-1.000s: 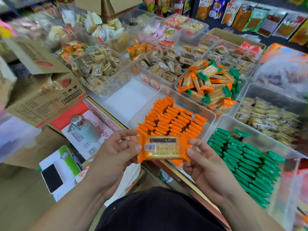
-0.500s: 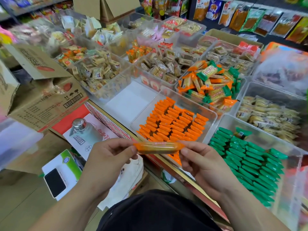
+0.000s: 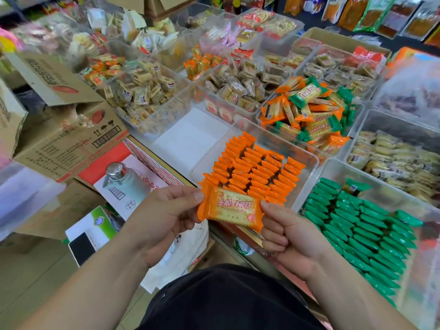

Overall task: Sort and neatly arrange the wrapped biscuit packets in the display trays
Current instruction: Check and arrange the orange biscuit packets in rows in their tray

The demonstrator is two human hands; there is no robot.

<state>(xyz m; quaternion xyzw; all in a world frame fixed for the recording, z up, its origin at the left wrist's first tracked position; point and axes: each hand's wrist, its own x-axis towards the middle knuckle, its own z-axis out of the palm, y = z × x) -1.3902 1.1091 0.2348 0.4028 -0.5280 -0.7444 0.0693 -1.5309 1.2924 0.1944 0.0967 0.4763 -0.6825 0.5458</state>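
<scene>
An orange biscuit packet (image 3: 232, 208) lies flat between my hands, printed front side up, just in front of the near edge of the clear tray (image 3: 307, 155). My left hand (image 3: 164, 217) pinches its left end and my right hand (image 3: 288, 232) pinches its right end. That tray holds neat rows of orange packets (image 3: 254, 170) standing on edge. To its right, a second clear tray (image 3: 338, 167) holds rows of green packets (image 3: 357, 225). Behind them a tray holds a mixed heap of orange and green packets (image 3: 309, 115).
Many more clear trays of wrapped snacks (image 3: 147, 94) fill the counter behind. An open cardboard box (image 3: 64, 141) sits at left, with a bottle (image 3: 123, 182) and a phone (image 3: 82, 248) below it. Hanging snack bags (image 3: 371, 13) line the far wall.
The packet has been flipped between my hands: its back with the barcode faced up, then it was edge-on, and now its printed front faces up.
</scene>
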